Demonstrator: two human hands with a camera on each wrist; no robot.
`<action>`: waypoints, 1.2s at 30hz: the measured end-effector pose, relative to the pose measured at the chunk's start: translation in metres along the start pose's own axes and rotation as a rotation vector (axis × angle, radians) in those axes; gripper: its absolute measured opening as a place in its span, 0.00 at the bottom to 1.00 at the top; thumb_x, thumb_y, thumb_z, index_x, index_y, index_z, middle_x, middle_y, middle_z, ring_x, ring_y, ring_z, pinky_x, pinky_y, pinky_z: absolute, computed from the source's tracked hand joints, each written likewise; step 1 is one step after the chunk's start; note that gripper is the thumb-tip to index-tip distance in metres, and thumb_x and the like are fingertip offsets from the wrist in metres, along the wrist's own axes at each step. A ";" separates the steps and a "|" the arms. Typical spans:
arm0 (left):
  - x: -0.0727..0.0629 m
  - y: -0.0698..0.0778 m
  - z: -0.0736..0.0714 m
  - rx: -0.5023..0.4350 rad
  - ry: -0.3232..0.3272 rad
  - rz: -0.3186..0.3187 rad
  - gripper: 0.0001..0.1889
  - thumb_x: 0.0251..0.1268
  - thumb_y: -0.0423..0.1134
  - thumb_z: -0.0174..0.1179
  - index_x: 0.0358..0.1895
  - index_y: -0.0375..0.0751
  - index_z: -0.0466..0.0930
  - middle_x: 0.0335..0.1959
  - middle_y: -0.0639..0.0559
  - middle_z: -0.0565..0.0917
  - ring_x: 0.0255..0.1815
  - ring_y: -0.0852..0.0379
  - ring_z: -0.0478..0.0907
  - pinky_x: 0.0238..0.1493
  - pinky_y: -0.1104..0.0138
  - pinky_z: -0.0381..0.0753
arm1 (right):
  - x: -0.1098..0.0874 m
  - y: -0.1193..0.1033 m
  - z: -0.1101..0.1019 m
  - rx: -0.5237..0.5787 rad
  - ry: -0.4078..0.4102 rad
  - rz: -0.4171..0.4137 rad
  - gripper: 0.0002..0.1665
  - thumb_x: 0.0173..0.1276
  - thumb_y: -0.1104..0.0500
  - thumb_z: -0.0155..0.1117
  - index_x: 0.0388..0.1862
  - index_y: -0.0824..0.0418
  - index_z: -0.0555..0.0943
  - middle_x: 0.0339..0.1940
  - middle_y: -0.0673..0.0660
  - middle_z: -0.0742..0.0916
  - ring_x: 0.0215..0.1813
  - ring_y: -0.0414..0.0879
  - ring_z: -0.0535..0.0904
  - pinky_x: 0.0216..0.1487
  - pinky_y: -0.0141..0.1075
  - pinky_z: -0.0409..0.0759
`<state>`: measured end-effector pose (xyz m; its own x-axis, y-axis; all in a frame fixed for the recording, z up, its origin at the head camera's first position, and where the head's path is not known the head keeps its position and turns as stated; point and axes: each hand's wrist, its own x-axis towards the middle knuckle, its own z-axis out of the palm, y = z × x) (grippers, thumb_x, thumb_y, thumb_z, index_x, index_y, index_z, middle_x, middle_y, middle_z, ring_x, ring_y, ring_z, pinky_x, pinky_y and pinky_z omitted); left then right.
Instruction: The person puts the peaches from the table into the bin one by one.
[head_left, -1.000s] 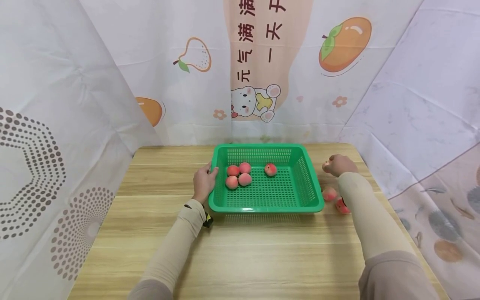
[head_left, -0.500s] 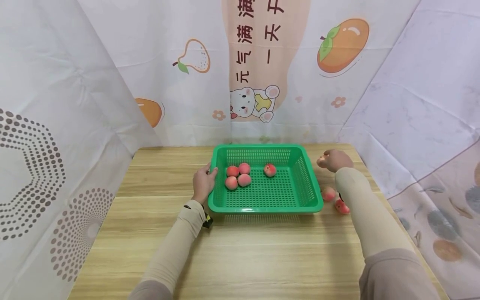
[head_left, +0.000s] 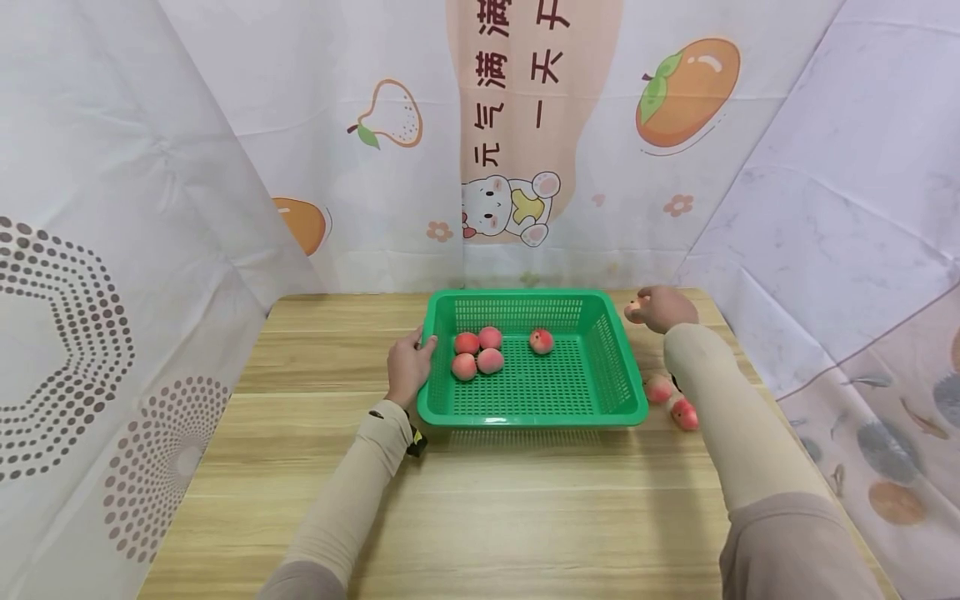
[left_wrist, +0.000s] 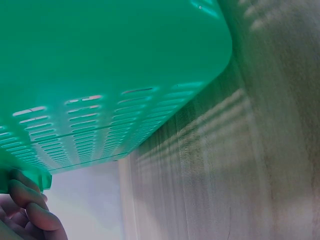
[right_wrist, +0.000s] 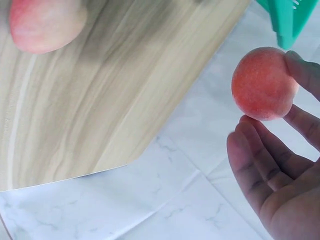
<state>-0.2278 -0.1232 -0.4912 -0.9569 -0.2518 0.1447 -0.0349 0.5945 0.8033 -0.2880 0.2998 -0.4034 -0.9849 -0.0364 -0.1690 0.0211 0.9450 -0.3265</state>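
A green perforated plastic basket [head_left: 517,421] stands on the table with several peaches [head_left: 491,361] grouped at its left and one peach [head_left: 542,341] lying apart, right of its middle. My left hand [head_left: 408,367] grips the basket's left rim, its fingers [left_wrist: 40,215] curled under the edge in the left wrist view. Between thumb and fingertips my right hand [head_left: 670,309] pinches a peach [right_wrist: 263,84], lifted just outside the basket's back right corner. Two more peaches, one pale [head_left: 658,388] and one redder [head_left: 684,414], lie on the table right of the basket.
The wooden table [head_left: 480,517] reaches back to a printed curtain [head_left: 405,200]. Marbled and patterned cloth [head_left: 862,208] hangs along the right side, dotted cloth [head_left: 112,333] along the left.
My right hand has moved back and left with the pinched peach, toward the basket's back right corner. My left hand stays on the rim.
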 end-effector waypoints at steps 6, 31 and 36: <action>0.000 -0.001 0.001 -0.004 0.002 -0.001 0.22 0.68 0.44 0.60 0.62 0.38 0.77 0.25 0.43 0.81 0.25 0.53 0.71 0.29 0.65 0.67 | 0.002 -0.015 -0.006 0.016 0.020 -0.020 0.35 0.68 0.48 0.58 0.67 0.68 0.70 0.64 0.74 0.75 0.61 0.70 0.72 0.57 0.61 0.72; 0.001 -0.003 0.002 -0.022 0.013 0.033 0.22 0.68 0.43 0.60 0.61 0.36 0.78 0.17 0.53 0.69 0.21 0.56 0.63 0.24 0.66 0.61 | 0.014 -0.052 0.003 0.051 0.038 -0.133 0.30 0.68 0.52 0.61 0.65 0.67 0.74 0.61 0.72 0.79 0.56 0.65 0.77 0.55 0.57 0.74; 0.001 -0.002 0.001 -0.019 0.011 0.030 0.22 0.68 0.43 0.60 0.62 0.35 0.77 0.16 0.54 0.68 0.20 0.56 0.62 0.24 0.67 0.61 | 0.016 -0.057 0.007 0.062 -0.006 -0.126 0.31 0.67 0.52 0.63 0.65 0.66 0.73 0.63 0.71 0.78 0.58 0.65 0.76 0.57 0.57 0.74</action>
<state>-0.2291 -0.1241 -0.4938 -0.9542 -0.2422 0.1755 -0.0002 0.5873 0.8094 -0.3037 0.2435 -0.3942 -0.9793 -0.1558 -0.1289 -0.0920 0.9108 -0.4025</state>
